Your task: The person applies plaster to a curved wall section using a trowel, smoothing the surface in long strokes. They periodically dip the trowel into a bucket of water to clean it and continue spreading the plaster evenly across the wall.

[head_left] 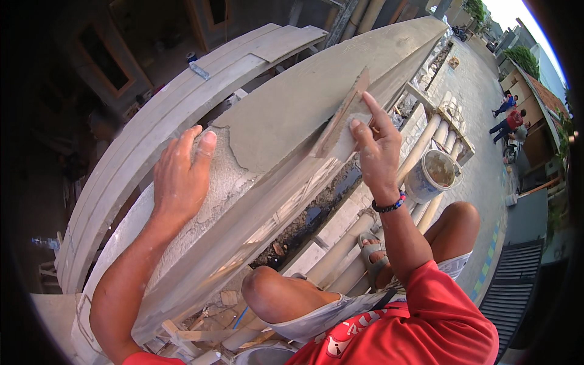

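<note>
Wet plaster is being smoothed on a wall top, seen from the head camera.
The left hand (181,176) is laid open and flat on the rough plaster of the wall top (292,103). The right hand (374,149) is closed around a plastering float (342,117), pressed edge-down on the smooth grey coat. Below the wall, a bucket (431,175) holds grey mortar.

Daylight falls on a paved street (480,115) far below on the right, where two people (508,118) stand by a roofed house (535,97). Bamboo scaffold poles (340,255) run underneath. On the left a dark building wall (121,48) shows window frames (100,58).
</note>
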Available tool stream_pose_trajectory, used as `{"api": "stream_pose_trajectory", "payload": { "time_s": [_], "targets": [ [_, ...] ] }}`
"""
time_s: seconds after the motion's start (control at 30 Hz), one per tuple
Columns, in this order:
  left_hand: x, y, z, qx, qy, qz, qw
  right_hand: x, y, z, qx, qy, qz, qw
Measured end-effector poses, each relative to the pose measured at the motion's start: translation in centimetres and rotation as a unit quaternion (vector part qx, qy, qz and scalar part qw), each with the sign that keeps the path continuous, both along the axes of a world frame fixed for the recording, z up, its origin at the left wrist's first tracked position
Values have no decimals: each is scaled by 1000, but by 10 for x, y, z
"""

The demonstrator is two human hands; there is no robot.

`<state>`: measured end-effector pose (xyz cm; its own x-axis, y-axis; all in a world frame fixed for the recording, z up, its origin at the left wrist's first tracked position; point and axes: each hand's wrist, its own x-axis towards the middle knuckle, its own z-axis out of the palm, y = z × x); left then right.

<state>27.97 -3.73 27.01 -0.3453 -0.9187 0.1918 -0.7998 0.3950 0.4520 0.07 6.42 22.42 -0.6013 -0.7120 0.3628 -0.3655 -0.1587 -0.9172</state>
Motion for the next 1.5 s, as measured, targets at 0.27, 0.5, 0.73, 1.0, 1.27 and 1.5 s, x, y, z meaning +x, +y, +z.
{"api": "stream_pose_trajectory", "payload": {
  "time_s": [0.27, 0.5, 0.73, 1.0, 1.27, 1.5],
  "targets": [
    [2, 0, -5, -9, 2, 2, 1000, 25, 43, -48, 4, 25, 30, 999],
    [-7, -1, -5, -3, 12, 6, 1000, 71, 30, -40, -22, 167, 70, 983],
    [1, 0, 0, -6, 2, 13, 1000, 58, 43, -39, -55, 100, 61, 992],
    [-1, -7, -11, -11, 13, 0, 1000, 96, 61, -77, 10, 221, 163, 962],
    [-3, -7, -4, 26, 40, -13, 999, 65, 22, -24, -89, 123, 63, 986],
    [9, -8, -4, 18, 38, -7, 999, 52, 88, -62, 104, 125, 180, 970]
  ]
}}
